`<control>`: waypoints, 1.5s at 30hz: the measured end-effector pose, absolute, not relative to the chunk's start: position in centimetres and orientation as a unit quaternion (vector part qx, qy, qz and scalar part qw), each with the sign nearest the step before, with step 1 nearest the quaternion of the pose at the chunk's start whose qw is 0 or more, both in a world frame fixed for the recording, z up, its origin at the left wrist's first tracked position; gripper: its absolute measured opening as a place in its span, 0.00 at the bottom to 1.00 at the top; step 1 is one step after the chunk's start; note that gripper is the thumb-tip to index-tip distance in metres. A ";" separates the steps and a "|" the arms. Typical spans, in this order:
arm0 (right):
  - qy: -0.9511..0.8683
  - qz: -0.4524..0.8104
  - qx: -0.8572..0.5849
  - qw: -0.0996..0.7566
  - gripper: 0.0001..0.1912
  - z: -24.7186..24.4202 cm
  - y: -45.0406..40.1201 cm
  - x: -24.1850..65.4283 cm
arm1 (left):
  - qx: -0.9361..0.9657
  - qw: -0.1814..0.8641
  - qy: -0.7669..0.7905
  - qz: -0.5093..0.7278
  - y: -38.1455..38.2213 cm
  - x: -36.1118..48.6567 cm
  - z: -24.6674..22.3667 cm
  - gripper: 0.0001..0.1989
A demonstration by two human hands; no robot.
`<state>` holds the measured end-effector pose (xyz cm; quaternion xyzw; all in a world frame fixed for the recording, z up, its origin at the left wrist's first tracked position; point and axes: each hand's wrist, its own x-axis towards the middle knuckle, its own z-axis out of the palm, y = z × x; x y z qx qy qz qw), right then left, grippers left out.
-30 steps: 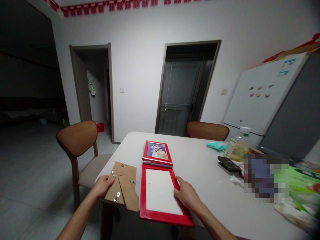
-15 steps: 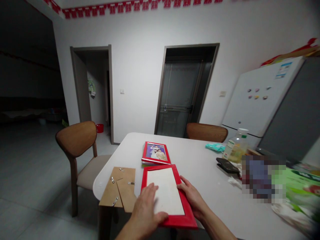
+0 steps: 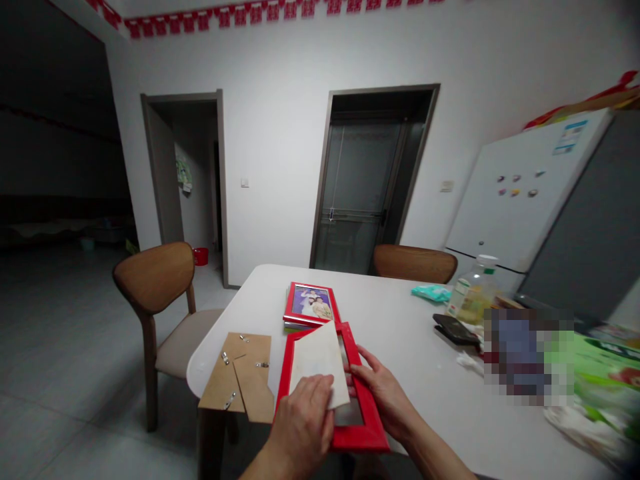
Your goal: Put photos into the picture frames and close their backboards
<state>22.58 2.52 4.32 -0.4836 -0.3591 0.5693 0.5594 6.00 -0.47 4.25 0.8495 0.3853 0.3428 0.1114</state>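
A red picture frame (image 3: 367,407) lies face down before me at the table's near edge, tilted slightly. My right hand (image 3: 383,393) grips its right side, thumb on top and fingers through the opening. A white backing sheet (image 3: 317,363) is lifted askew out of the frame, and my left hand (image 3: 305,417) pinches its lower part. On the left lies a brown backing board (image 3: 220,380) with metal clips and a stand flap. Beyond the frame rests a stack of picture frames, the top one a red framed photo (image 3: 313,303).
On the white table (image 3: 405,333) at right are a black wallet-like item (image 3: 455,330), a bottle (image 3: 473,293) of yellowish liquid, a teal packet (image 3: 431,293) and a green package (image 3: 600,367). Wooden chairs stand at the left (image 3: 155,280) and far side (image 3: 415,263).
The white sheet has come up out of the red frame and turned, uncovering part of the opening. My left hand has closed from lying spread on it to pinching it.
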 end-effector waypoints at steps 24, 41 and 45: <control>-0.592 0.107 -0.757 0.256 0.23 0.2 4.4 27.2 | 0.672 0.189 0.673 0.245 -0.2 -2.3 1.3 0.25; -0.619 0.070 -0.743 0.243 0.22 -0.4 4.2 27.1 | 0.848 -0.014 0.488 0.205 0.6 1.6 -0.7 0.26; -0.624 0.063 -0.705 0.330 0.20 0.2 3.9 26.6 | 0.840 -0.035 0.461 0.285 1.5 1.0 -1.2 0.24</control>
